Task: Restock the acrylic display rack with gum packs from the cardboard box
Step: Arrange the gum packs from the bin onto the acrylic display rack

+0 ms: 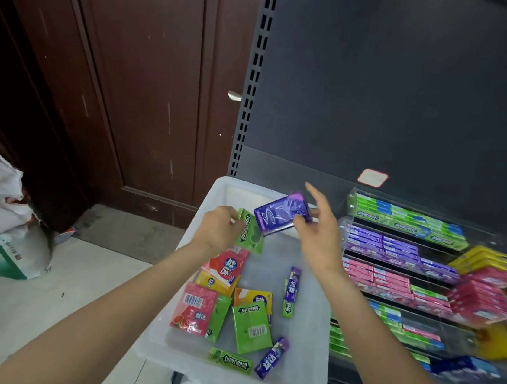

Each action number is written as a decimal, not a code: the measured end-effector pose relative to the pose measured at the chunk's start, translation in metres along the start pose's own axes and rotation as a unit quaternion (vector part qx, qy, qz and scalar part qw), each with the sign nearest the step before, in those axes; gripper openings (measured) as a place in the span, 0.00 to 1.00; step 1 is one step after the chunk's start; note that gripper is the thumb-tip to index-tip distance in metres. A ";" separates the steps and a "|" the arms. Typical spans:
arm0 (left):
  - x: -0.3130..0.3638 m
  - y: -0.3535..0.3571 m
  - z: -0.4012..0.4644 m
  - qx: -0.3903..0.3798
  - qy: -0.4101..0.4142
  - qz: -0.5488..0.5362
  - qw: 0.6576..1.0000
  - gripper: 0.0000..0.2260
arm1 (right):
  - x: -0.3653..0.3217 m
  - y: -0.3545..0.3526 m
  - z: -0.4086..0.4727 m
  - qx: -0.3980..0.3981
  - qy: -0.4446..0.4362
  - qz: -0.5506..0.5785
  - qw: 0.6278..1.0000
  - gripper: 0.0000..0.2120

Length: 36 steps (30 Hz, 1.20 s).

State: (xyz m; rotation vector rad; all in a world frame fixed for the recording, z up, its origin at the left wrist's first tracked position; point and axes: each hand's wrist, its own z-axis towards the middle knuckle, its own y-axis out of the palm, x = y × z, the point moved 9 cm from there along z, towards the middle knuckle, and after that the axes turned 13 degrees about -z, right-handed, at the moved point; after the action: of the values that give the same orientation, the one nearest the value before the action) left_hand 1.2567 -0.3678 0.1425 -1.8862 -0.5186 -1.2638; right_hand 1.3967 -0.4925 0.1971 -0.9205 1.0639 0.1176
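While over the bin [303,383], purple pack [279,215] pinched by right hand [320,231], green pack [249,232] by left hand [219,227].

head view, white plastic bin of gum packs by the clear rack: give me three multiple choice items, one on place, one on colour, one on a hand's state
1. Where is the clear acrylic display rack relative to the white plastic bin?
A. to its right
B. to its left
C. inside it

2. What colour is the flat gum pack that the right hand holds?
A. yellow
B. purple
C. pink

3. What is the left hand doing?
A. lying flat on the floor
B. hanging idle
C. gripping a green Doublemint pack

Answers:
1 A, the rack's stocked rows sit right of the bin.
2 B, the pack is purple with a swirl.
3 C, its fingers curl round the pack's top end.
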 end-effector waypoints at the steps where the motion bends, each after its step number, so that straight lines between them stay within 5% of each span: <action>1: 0.003 0.006 -0.001 -0.015 -0.002 -0.043 0.999 0.06 | -0.003 -0.003 -0.003 -0.001 -0.009 -0.002 1.000 0.24; 7: 0.028 0.024 -0.011 -0.024 -0.007 -0.139 0.990 0.05 | 0.006 -0.032 -0.032 0.008 0.010 -0.028 1.000 0.19; 13: 0.055 0.070 -0.029 -0.053 -0.044 -0.194 0.979 0.06 | 0.008 -0.074 -0.057 0.025 -0.063 -0.129 0.989 0.20; 19: 0.090 0.133 -0.058 -0.125 -0.071 -0.343 0.928 0.05 | 0.023 -0.128 -0.075 0.027 -0.111 -0.157 0.981 0.23; 23: 0.121 0.173 -0.077 -0.125 -0.040 -0.331 0.934 0.05 | 0.049 -0.159 -0.082 -0.034 -0.091 -0.153 0.983 0.18; 27: 0.143 0.219 -0.098 -0.134 -0.018 -0.309 0.941 0.07 | 0.078 -0.209 -0.087 0.005 -0.060 -0.131 0.990 0.10; 33: 0.170 0.275 -0.127 -0.171 0.055 -0.186 0.966 0.03 | 0.141 -0.256 -0.088 -0.059 0.047 -0.079 0.994 0.43; 36: 0.177 0.297 -0.138 -0.188 0.083 -0.120 0.971 0.04 | 0.162 -0.278 -0.094 -0.065 0.063 -0.097 0.991 0.42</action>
State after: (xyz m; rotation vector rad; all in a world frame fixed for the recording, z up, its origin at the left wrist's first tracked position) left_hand 1.4580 -0.6722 0.2148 -2.0425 -0.4509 -1.7638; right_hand 1.5528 -0.7887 0.2176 -1.1567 1.0860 -0.0323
